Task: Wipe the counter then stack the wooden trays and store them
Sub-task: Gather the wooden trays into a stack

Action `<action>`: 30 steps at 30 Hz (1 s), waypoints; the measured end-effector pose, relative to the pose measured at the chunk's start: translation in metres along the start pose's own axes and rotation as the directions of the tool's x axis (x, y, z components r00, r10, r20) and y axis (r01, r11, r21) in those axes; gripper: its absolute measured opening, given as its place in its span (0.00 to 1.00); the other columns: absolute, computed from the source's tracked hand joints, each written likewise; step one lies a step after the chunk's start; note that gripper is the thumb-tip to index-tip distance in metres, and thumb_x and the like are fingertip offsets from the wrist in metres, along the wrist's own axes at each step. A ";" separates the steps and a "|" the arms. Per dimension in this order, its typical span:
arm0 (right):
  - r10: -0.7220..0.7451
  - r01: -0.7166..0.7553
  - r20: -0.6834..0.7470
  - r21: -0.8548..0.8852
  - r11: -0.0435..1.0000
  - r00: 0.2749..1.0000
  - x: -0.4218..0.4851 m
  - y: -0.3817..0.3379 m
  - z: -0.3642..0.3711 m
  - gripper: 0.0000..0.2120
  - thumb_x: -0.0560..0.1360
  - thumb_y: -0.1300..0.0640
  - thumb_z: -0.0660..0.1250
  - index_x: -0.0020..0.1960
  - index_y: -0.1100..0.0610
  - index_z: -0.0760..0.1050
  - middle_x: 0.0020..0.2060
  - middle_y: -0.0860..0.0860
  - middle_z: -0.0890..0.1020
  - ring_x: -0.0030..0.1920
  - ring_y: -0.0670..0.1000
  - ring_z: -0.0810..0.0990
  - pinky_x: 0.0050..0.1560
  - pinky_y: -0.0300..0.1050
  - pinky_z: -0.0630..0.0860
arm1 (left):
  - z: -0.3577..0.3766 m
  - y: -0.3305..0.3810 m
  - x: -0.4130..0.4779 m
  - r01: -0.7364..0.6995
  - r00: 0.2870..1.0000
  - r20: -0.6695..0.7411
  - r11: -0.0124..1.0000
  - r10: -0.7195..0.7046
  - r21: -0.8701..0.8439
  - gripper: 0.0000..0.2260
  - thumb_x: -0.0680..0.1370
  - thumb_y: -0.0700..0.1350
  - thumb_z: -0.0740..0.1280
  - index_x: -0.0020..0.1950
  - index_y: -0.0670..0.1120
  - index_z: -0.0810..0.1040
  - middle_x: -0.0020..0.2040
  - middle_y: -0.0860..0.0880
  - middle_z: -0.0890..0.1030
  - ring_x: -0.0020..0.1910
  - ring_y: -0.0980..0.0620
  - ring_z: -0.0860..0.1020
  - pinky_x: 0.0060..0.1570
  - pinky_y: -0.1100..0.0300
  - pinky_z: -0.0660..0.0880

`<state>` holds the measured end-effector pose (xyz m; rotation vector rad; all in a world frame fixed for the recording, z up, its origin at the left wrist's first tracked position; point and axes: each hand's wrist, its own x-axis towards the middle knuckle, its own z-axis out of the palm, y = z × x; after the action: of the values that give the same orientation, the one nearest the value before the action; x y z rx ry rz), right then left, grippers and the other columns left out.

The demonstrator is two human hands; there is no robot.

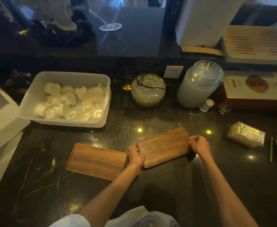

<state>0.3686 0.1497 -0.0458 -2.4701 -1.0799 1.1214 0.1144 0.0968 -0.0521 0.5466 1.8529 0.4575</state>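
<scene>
On the dark counter (150,122), the head view shows the left hand (135,156) and right hand (200,145) gripping opposite ends of one wooden tray (164,146). Judged the stacking step: next, carry it squarely onto the second tray (96,160) lying just left.

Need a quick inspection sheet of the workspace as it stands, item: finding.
Surface: dark marble counter, light glints; cannot tell whether it has been wiped.
Job's things: right wooden tray held at both short ends; left wooden tray lies flat, apart, not yet stacked.
Clutter: plastic bin of small cups, glass bowl, lidded jar, tissue pack, green pen.
Hands: left hand and right hand each grip that tray.
Cables: black cable draped over the glass bowl, near wall socket.
Surroundings: wine glass on raised ledge behind.
</scene>
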 end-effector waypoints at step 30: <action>0.005 -0.003 -0.054 0.040 0.999 0.999 -0.238 -0.063 0.235 0.08 0.79 0.61 0.66 0.58 0.57 0.75 0.51 0.55 0.83 0.50 0.53 0.82 0.45 0.47 0.77 | -0.313 -0.076 0.062 -0.404 0.903 0.024 0.832 0.428 0.381 0.14 0.80 0.37 0.63 0.64 0.43 0.78 0.57 0.44 0.83 0.51 0.51 0.80 0.45 0.62 0.79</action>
<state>0.0603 0.0049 -0.0438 -2.4579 -1.0282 1.0605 -0.2105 0.0543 -0.0392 1.2311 1.8908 0.4040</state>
